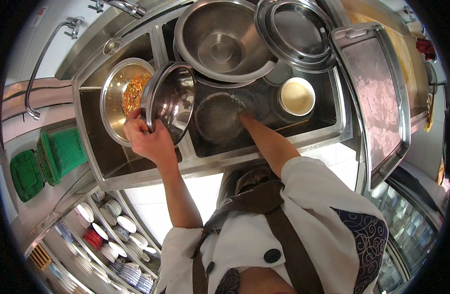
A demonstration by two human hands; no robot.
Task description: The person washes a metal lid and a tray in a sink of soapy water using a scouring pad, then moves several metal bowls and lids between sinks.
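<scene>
My left hand [148,141] grips the rims of a tilted stack of stainless steel bowls [175,103] over the divider between two sink basins. Beside the stack, a metal colander or bowl [115,117] with orange and green food scraps [135,92] sits in the left basin. My right hand [247,117] reaches into the dark water of the right basin [261,130]; its fingers are hidden, so I cannot see what they hold. Close to it, a round vessel [219,117] shows dimly under the water. A white tub [297,96] of cloudy yellowish liquid is to the right.
A large steel basin [225,44] and a steel lid or pan [298,29] sit across the sink's far side. A metal tray [375,103] leans at the right. Faucets [129,8] are at upper left, a green bin [61,154] below, and crockery shelves [115,235] at lower left.
</scene>
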